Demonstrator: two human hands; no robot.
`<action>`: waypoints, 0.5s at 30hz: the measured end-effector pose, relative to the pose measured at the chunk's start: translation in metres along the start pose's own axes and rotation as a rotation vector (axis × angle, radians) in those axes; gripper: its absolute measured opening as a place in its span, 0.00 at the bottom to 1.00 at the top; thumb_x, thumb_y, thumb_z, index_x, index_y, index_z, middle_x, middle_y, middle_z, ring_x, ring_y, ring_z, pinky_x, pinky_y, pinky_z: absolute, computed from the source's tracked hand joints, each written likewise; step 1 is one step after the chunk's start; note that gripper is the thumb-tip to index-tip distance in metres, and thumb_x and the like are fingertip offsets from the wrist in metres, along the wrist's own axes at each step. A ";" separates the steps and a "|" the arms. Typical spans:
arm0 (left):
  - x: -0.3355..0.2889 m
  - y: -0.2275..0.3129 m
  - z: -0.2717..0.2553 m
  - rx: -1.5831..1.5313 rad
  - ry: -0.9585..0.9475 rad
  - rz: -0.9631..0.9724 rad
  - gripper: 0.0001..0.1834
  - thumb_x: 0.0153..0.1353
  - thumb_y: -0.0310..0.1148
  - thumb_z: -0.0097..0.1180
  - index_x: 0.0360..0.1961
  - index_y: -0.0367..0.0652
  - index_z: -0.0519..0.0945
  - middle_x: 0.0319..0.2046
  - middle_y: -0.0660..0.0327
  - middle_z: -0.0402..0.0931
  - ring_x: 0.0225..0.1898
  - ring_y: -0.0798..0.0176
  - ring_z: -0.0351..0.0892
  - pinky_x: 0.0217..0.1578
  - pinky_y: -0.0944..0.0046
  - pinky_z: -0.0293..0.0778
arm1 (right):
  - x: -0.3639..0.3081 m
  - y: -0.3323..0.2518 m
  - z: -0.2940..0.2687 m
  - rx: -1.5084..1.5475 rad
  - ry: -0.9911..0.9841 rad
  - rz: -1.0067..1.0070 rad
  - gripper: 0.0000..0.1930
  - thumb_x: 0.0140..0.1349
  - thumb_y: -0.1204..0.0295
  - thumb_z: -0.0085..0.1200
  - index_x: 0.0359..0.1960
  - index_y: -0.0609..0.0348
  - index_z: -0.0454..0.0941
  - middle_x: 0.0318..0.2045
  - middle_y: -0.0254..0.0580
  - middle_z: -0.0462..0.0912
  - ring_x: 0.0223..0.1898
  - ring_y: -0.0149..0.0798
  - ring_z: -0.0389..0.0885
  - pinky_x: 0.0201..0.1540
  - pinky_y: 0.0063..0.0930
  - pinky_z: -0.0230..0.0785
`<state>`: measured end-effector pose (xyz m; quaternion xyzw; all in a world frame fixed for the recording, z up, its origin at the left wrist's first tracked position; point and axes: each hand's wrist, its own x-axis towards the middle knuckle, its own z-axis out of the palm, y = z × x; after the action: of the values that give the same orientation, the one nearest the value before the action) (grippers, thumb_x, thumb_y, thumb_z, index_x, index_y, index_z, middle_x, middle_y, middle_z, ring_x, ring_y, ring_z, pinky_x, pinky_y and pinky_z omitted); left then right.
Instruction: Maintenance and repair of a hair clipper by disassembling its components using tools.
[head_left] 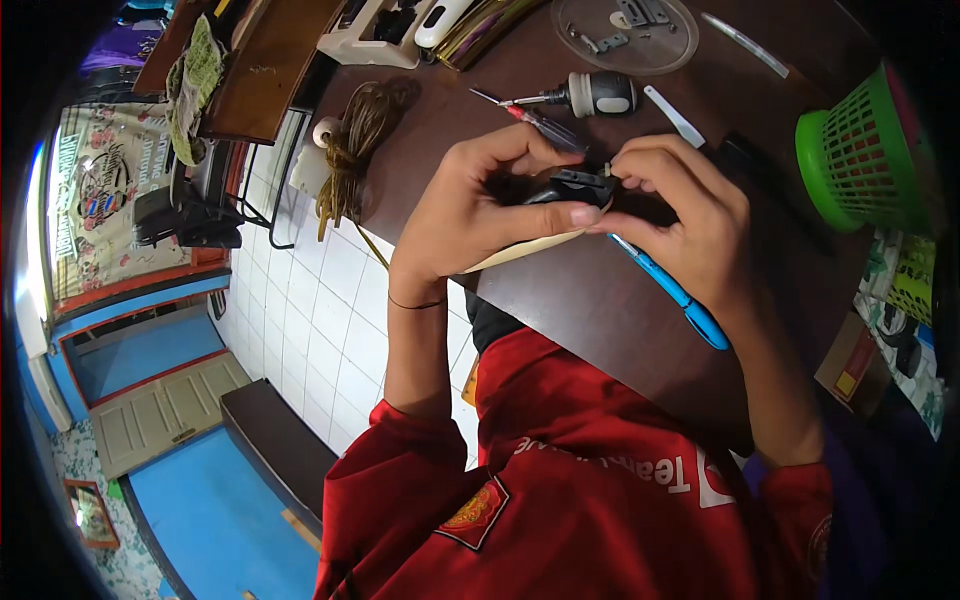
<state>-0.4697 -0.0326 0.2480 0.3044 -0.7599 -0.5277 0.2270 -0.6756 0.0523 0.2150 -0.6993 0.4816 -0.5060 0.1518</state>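
My left hand (470, 205) is wrapped round a black device with a cream-coloured side (585, 186), held above the front of the dark table. Its thumb presses along the near side, and its palm hides much of the body. At the device's right end, my right hand (685, 200) is closed, thumb and fingertips pinched on something too small to make out. Under the right hand lies a blue pen-like tool (672, 290). Just beyond the left fingers is a screwdriver with a red and dark handle (540, 122). A stubby black-and-grey screwdriver (600, 95) lies behind it.
A clear round dish (665, 55) of small metal parts sits at the back. Beside it are a white flat stick (675, 115) and a clear thin tool (745, 45). A green basket (860, 150) stands right; coiled brown cord (365, 140) hangs over the left edge.
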 end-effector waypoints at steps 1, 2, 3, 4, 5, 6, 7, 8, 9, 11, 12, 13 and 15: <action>-0.001 0.003 0.003 -0.017 0.013 -0.016 0.20 0.52 0.31 0.76 0.42 0.32 0.81 0.30 0.65 0.81 0.35 0.78 0.75 0.38 0.74 0.71 | -0.001 0.001 0.001 -0.003 0.000 0.001 0.21 0.44 0.76 0.75 0.39 0.63 0.78 0.39 0.41 0.82 0.35 0.36 0.83 0.39 0.27 0.79; -0.001 0.005 0.005 -0.035 0.025 -0.033 0.20 0.52 0.32 0.76 0.41 0.32 0.81 0.30 0.65 0.82 0.35 0.77 0.76 0.39 0.73 0.72 | -0.002 0.003 0.001 0.018 -0.009 0.012 0.21 0.44 0.75 0.75 0.38 0.63 0.78 0.39 0.41 0.82 0.35 0.36 0.83 0.39 0.27 0.79; -0.002 0.005 0.006 -0.036 0.022 -0.031 0.20 0.52 0.32 0.76 0.41 0.32 0.81 0.30 0.65 0.82 0.35 0.77 0.76 0.39 0.73 0.72 | -0.002 0.005 0.002 0.039 -0.018 0.022 0.20 0.44 0.75 0.75 0.37 0.63 0.78 0.39 0.41 0.82 0.34 0.36 0.83 0.39 0.27 0.79; -0.003 0.004 0.007 -0.056 0.045 -0.041 0.20 0.52 0.33 0.76 0.41 0.32 0.81 0.30 0.64 0.82 0.35 0.76 0.77 0.39 0.72 0.73 | -0.002 0.005 0.002 0.036 -0.016 0.023 0.20 0.44 0.75 0.75 0.37 0.63 0.78 0.39 0.41 0.82 0.34 0.36 0.83 0.39 0.27 0.79; -0.003 0.002 0.008 -0.076 0.067 -0.052 0.21 0.51 0.34 0.77 0.40 0.33 0.82 0.30 0.64 0.83 0.35 0.76 0.78 0.39 0.72 0.74 | -0.001 0.006 0.003 0.056 -0.026 0.027 0.20 0.44 0.75 0.75 0.37 0.63 0.77 0.39 0.41 0.82 0.35 0.36 0.83 0.39 0.26 0.79; -0.004 0.000 0.008 -0.077 0.063 -0.051 0.21 0.51 0.34 0.77 0.40 0.33 0.82 0.30 0.64 0.83 0.35 0.76 0.78 0.39 0.72 0.74 | -0.001 0.007 0.004 0.077 -0.036 0.032 0.20 0.43 0.75 0.75 0.36 0.63 0.77 0.38 0.41 0.81 0.35 0.37 0.83 0.39 0.26 0.79; -0.006 -0.003 0.007 0.027 0.075 -0.015 0.21 0.49 0.34 0.77 0.39 0.34 0.82 0.31 0.62 0.84 0.36 0.74 0.80 0.39 0.70 0.75 | -0.001 0.009 0.003 0.074 -0.033 0.035 0.20 0.43 0.75 0.75 0.36 0.63 0.77 0.38 0.41 0.81 0.35 0.37 0.83 0.39 0.26 0.79; -0.007 -0.005 0.006 0.130 0.087 0.022 0.22 0.47 0.35 0.78 0.39 0.35 0.82 0.31 0.60 0.85 0.36 0.72 0.83 0.39 0.69 0.77 | 0.000 0.011 0.002 0.078 -0.071 0.012 0.21 0.42 0.75 0.76 0.36 0.63 0.77 0.41 0.42 0.81 0.37 0.38 0.83 0.40 0.27 0.79; -0.010 -0.003 0.007 0.131 0.086 0.023 0.22 0.47 0.35 0.78 0.39 0.35 0.82 0.31 0.60 0.85 0.36 0.72 0.83 0.39 0.69 0.77 | 0.002 0.011 0.000 0.083 -0.109 -0.015 0.21 0.41 0.75 0.76 0.36 0.62 0.77 0.43 0.42 0.80 0.39 0.38 0.82 0.41 0.28 0.78; -0.018 0.003 0.009 0.356 0.134 0.092 0.23 0.45 0.35 0.78 0.40 0.35 0.82 0.31 0.56 0.85 0.38 0.65 0.87 0.40 0.66 0.79 | 0.006 0.011 -0.005 0.062 -0.151 -0.059 0.22 0.39 0.74 0.77 0.36 0.62 0.77 0.46 0.42 0.79 0.41 0.39 0.81 0.43 0.30 0.77; -0.021 0.004 0.012 0.385 0.126 0.097 0.24 0.45 0.36 0.78 0.41 0.35 0.82 0.35 0.51 0.85 0.41 0.55 0.88 0.42 0.62 0.80 | 0.007 0.013 -0.007 0.039 -0.196 -0.102 0.23 0.38 0.73 0.77 0.35 0.62 0.77 0.49 0.43 0.77 0.43 0.40 0.80 0.44 0.32 0.76; -0.022 0.003 0.015 0.382 0.125 0.101 0.24 0.45 0.36 0.78 0.41 0.35 0.82 0.35 0.51 0.85 0.41 0.55 0.88 0.42 0.62 0.80 | 0.007 0.015 -0.008 0.034 -0.196 -0.101 0.23 0.38 0.73 0.77 0.35 0.62 0.77 0.49 0.43 0.77 0.43 0.40 0.80 0.44 0.32 0.76; -0.024 -0.003 0.022 0.449 0.174 0.258 0.26 0.45 0.36 0.77 0.43 0.34 0.81 0.40 0.50 0.84 0.41 0.50 0.86 0.42 0.60 0.80 | 0.008 0.018 -0.013 -0.001 -0.220 -0.127 0.23 0.37 0.72 0.77 0.36 0.61 0.78 0.53 0.43 0.75 0.44 0.42 0.78 0.47 0.34 0.74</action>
<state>-0.4665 -0.0020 0.2368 0.2919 -0.8679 -0.2844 0.2838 -0.6962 0.0406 0.2123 -0.7797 0.4171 -0.4346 0.1709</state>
